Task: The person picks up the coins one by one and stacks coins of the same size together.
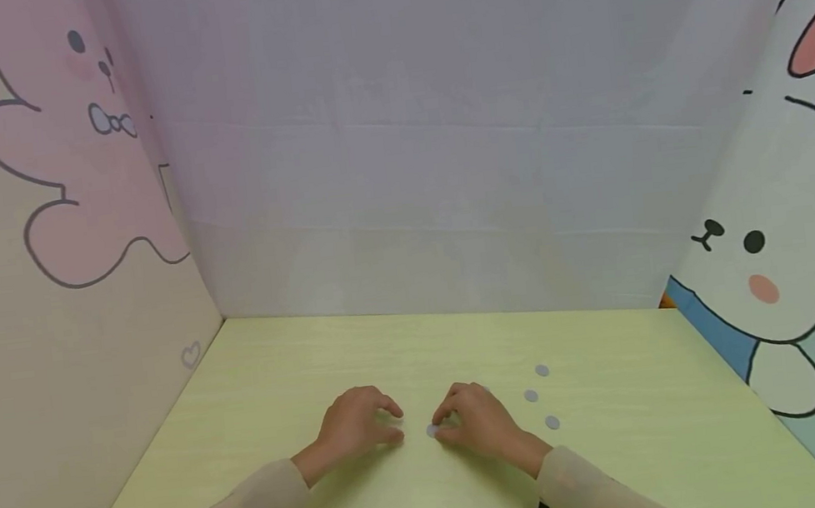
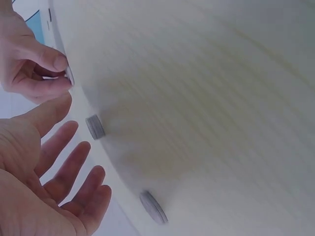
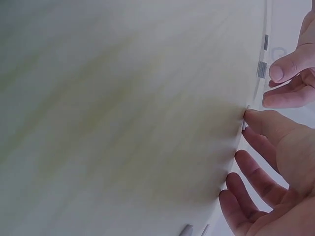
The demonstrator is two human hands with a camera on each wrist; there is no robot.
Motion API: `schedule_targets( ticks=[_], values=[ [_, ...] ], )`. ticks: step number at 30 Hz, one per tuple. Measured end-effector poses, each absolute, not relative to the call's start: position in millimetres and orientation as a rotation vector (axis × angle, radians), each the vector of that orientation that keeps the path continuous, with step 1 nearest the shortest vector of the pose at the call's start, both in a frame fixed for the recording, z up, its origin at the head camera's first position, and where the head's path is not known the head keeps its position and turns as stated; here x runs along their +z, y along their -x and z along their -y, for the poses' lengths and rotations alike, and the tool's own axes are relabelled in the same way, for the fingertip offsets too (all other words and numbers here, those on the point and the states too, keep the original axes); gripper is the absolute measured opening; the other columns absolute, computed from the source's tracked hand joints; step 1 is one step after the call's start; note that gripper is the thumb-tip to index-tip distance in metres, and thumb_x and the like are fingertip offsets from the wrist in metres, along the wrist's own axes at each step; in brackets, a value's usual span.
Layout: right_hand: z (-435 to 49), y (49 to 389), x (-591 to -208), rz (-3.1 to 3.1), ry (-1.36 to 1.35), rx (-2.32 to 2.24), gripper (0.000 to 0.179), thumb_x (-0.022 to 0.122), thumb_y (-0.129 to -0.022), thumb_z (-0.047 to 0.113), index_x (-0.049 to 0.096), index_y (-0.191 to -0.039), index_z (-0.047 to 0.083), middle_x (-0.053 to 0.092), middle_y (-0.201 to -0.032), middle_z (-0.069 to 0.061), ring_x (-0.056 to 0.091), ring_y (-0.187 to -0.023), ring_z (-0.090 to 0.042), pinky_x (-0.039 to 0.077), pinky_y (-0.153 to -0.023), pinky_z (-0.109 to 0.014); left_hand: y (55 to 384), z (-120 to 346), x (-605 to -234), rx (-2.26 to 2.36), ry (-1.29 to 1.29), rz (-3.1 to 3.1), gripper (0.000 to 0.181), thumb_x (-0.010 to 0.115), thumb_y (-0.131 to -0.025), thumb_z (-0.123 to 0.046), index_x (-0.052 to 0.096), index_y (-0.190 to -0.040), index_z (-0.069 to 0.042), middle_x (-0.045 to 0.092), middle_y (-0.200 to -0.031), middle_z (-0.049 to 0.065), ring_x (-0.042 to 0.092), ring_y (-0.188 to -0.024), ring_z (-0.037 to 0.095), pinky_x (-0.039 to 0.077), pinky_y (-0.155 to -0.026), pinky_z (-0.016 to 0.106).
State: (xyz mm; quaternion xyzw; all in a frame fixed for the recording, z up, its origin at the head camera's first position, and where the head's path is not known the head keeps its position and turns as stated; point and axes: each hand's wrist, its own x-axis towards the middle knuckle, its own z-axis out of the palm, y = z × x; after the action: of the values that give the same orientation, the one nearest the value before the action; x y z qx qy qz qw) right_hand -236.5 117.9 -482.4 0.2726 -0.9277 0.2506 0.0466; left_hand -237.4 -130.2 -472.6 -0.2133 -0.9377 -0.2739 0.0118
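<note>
My right hand (image 1: 479, 422) pinches a flat silver coin (image 1: 432, 430) at the tabletop. In the right wrist view, the thumb and a finger grip this coin (image 3: 244, 119), which is seen edge-on. My left hand (image 1: 360, 423) is a little to the left, thumb and fingers spread in a loose curve. Just past its fingertips, a short coin stack (image 2: 96, 127) stands on the table, apart from the fingers. Another small stack (image 2: 153, 207) sits farther along in the left wrist view. The head view hardly shows these stacks behind the left hand.
To the right of my right hand lie loose coins: a far one (image 1: 542, 370), a middle one (image 1: 532, 396) and a near one (image 1: 552, 423). Another coin (image 1: 486, 389) is partly covered by that hand. Printed cloth walls (image 1: 442, 158) border the yellow table (image 1: 298, 350).
</note>
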Motion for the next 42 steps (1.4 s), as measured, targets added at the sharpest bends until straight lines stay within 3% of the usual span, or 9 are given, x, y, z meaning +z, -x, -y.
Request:
schedule_targets(
  ticks=[10,22,42],
  values=[
    [-117,236,-483,2.828,-0.844,0.803,0.008,0.089,-0.087,0.019,0.086,-0.093,0.014,0.072,-0.094,0.003,0.065,-0.086,-0.017,0.052,-0.079,-0.035,237,107,-477,-0.813,0.727,2.895,0.018,0.097,-0.077,-0.025,0.085,-0.091,-0.02,0.074,-0.091,-0.008,0.067,-0.091,0.02,0.055,-0.072,0.035],
    [-114,237,-484,2.808,-0.866,0.798,0.008,0.09,-0.086,0.015,0.086,-0.093,0.013,0.074,-0.094,0.003,0.068,-0.089,-0.017,0.055,-0.088,-0.043,233,95,-479,-0.801,0.675,2.896,0.012,0.094,-0.079,-0.023,0.086,-0.087,-0.021,0.072,-0.091,-0.008,0.065,-0.09,0.019,0.055,-0.07,0.037],
    [-111,235,-481,2.831,-0.81,0.825,0.006,0.091,-0.085,0.014,0.087,-0.09,0.014,0.073,-0.093,0.003,0.066,-0.087,-0.018,0.053,-0.08,-0.036,230,91,-482,-0.813,0.65,2.853,0.008,0.094,-0.082,-0.025,0.085,-0.082,-0.025,0.07,-0.087,-0.008,0.063,-0.082,0.012,0.05,-0.063,0.03]
  ],
)
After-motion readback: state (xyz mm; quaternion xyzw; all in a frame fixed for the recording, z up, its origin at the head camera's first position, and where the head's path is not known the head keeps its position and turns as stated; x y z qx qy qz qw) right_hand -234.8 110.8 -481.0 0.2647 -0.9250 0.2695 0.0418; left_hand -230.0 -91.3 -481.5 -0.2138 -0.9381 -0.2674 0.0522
